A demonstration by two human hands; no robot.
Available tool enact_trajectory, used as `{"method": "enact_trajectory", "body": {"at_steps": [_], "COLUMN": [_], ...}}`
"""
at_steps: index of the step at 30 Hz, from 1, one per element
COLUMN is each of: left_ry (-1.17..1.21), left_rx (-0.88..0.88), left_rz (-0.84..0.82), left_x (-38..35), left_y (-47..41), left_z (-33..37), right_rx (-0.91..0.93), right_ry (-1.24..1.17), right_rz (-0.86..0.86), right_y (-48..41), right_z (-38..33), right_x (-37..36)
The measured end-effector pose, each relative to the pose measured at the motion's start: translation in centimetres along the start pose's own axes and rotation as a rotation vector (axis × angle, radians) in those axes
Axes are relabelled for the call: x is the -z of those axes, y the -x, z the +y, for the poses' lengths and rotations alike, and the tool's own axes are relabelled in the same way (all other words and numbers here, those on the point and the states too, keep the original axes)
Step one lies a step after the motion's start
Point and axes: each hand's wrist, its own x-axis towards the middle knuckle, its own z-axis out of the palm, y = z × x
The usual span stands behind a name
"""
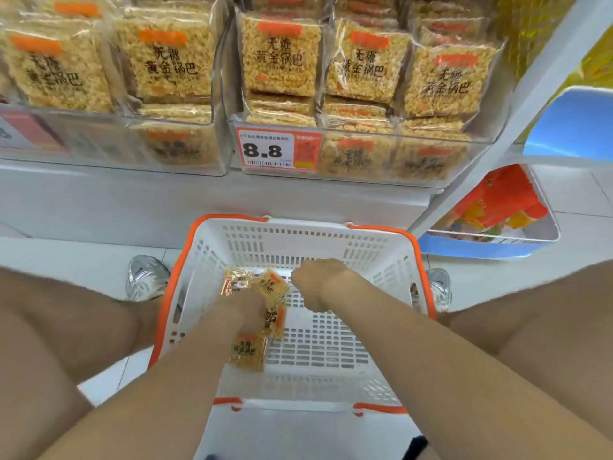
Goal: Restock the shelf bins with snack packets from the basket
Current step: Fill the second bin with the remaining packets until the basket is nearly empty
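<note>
A white basket with orange rim stands on the floor between my knees. Several small yellow snack packets with orange labels lie at its left side. My left hand is down among them and grips a few that fan out past its fingers. One more packet lies beside my left forearm. My right hand hovers low over the basket's middle, back toward the camera, fingers curled under and hidden. Above, the clear shelf bins hold large packets of the same snack.
A price tag reading 8.8 hangs on the right bin's front. A second clear bin sits to the left. At right a white shelf post slants past a blue display and a low rack of orange packets. My shoes flank the basket.
</note>
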Motion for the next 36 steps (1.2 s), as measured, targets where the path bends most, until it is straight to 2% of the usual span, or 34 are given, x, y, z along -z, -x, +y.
{"method": "enact_trajectory", "body": {"at_steps": [2,6,10,13,15,20,25,31,34,36], "left_ry": [-0.042,-0.057,-0.123,-0.269,-0.253,0.157,0.632,0.91,1.082,1.097], "left_rx": [-0.016,-0.022,-0.038,-0.052,-0.027,-0.06,-0.2,-0.449,-0.486,-0.513], "left_rz": [-0.112,-0.233,-0.214,-0.187,-0.147,-0.123,0.09,0.401,0.515,0.592], "left_x": [-2.5,-6.1,-6.5,-6.4,-6.4,-4.4,1.6,10.0,13.0,14.5], "left_y": [-0.7,-1.8,-2.6,-2.7,-2.4,-2.4,-0.5,5.8,8.7,10.4], "left_z": [-0.3,-0.6,-0.5,-0.2,-0.1,-1.3,-0.2,3.3,4.4,4.8], "right_rx": [0.005,0.018,0.014,0.012,0.015,0.016,0.0,0.008,0.031,0.037], "right_ry": [-0.009,-0.016,-0.017,-0.023,-0.022,-0.046,-0.143,-0.385,-0.481,-0.583], "right_rz": [-0.016,-0.027,-0.047,-0.057,-0.056,-0.043,-0.017,0.092,0.099,0.166], "right_y": [-1.0,-2.1,-2.8,-2.9,-2.9,-2.3,-0.5,3.4,6.1,8.2], "right_z": [-0.5,-0.8,-0.5,-0.4,-0.5,-0.5,1.3,3.6,3.8,3.8], "right_x": [-0.5,-0.7,-0.8,-0.9,-0.8,0.3,2.9,7.9,10.2,11.6]}}
